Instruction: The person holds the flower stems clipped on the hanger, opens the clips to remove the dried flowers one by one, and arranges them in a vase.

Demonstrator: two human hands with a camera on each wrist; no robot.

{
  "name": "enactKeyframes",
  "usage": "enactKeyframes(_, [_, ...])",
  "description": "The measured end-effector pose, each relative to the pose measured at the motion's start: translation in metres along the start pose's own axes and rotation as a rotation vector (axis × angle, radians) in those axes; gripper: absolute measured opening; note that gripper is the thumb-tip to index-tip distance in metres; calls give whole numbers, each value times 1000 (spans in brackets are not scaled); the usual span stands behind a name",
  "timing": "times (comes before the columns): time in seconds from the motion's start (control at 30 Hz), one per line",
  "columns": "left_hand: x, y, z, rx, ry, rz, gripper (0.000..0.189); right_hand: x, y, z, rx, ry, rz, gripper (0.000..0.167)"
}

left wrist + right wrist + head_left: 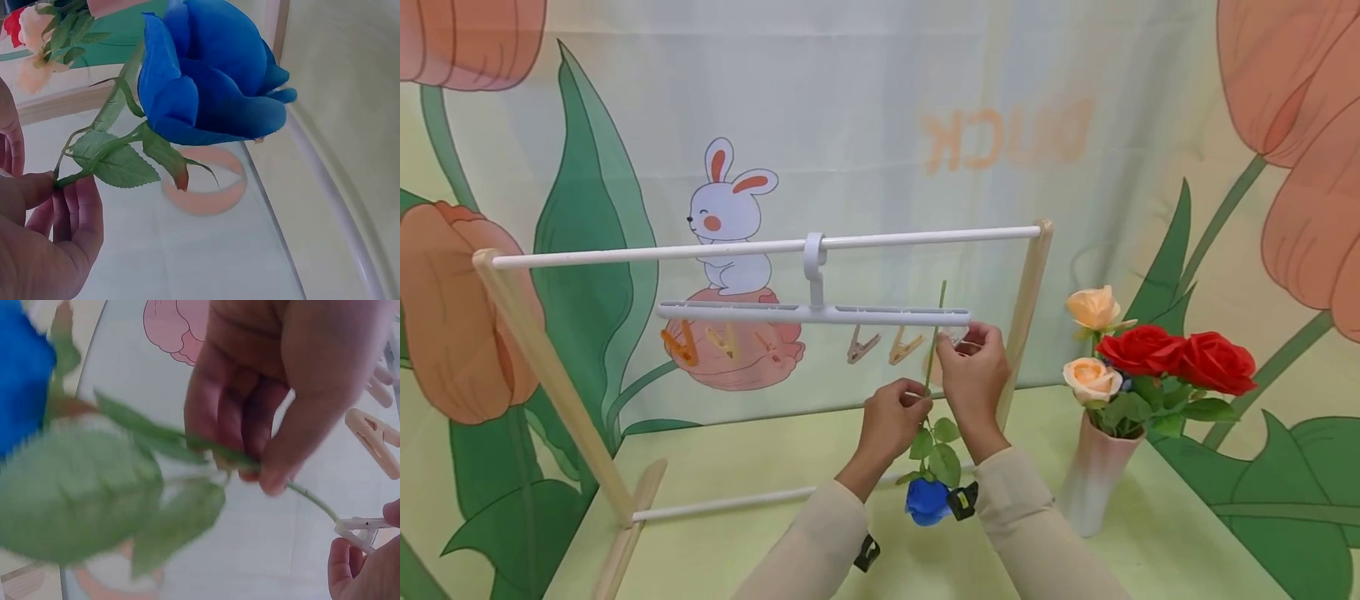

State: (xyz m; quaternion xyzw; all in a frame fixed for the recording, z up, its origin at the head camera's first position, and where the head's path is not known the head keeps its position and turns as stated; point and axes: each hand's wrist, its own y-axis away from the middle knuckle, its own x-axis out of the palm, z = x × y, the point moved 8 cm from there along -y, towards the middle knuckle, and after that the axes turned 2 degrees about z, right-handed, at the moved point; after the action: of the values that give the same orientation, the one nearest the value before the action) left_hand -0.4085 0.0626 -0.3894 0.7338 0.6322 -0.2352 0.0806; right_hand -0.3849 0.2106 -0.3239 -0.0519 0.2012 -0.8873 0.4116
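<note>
A blue rose (927, 502) hangs head down with its green stem (943, 293) pointing up past the hanger's right end. My left hand (891, 419) pinches the stem just above the leaves, between thumb and fingers. Higher up and to the right, my right hand (979, 377) grips a white clothespin (357, 529) under the hanger (816, 315). In the right wrist view, the stem runs from the left hand to the clothespin's tip, where the two meet. Seen in the left wrist view, the bloom (212, 81) faces away from the pinching fingers (80, 212).
The hanger hooks over a white rod (700, 250) on a wooden-legged stand (557, 392). Several coloured clothespins, including an orange one (681, 343), dangle from it. A pink-white vase (1093, 479) with red roses (1213, 362) and peach roses stands at right on the table (737, 454).
</note>
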Motion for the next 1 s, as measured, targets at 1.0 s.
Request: enactKeyframes(1.0, [-53,49,6,201,-393,71,7,-12,21,3,-309,169,95,30])
